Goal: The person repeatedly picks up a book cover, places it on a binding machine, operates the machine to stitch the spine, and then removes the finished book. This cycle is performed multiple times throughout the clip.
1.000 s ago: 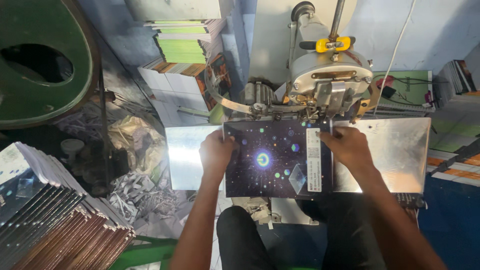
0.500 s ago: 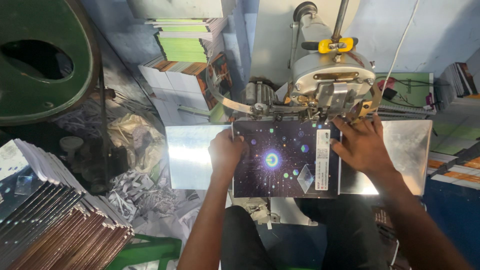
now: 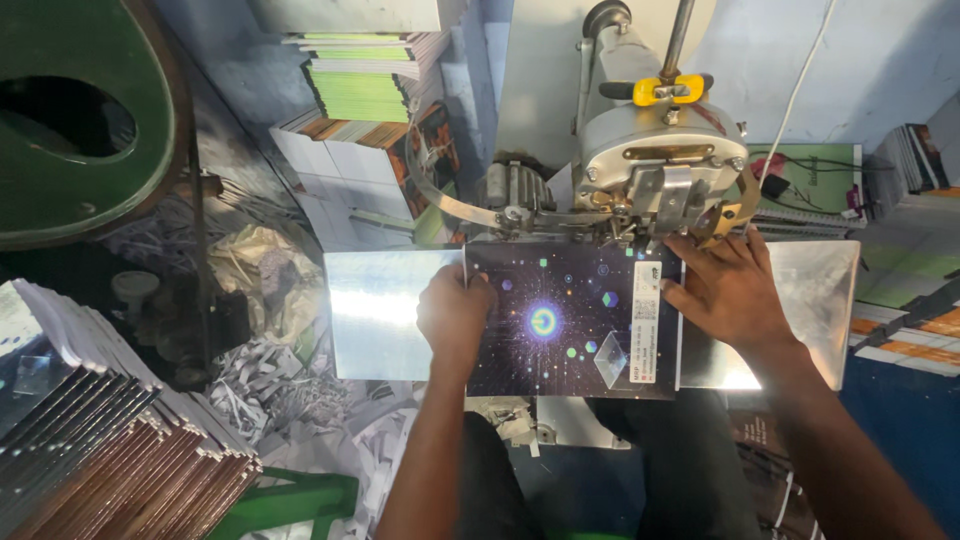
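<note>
A dark notebook cover [image 3: 570,320] with a starry pattern and a white label strip lies flat on a shiny metal plate [image 3: 385,310]. Its far edge sits under the head of a grey machine [image 3: 655,165] with a yellow clamp on top. My left hand [image 3: 455,312] grips the cover's left edge. My right hand [image 3: 728,290] presses flat on its right edge, fingers spread, close to the machine head.
Stacks of notebooks [image 3: 95,430] stand at the lower left, with paper scraps [image 3: 275,385] beside them. More stacked books [image 3: 365,85] rise behind the plate. A large green wheel [image 3: 80,120] fills the upper left. Further books [image 3: 905,310] lie at the right.
Both hands have kept hold of the cover and slid it slightly right and toward the machine head. The camera has shifted a little.
</note>
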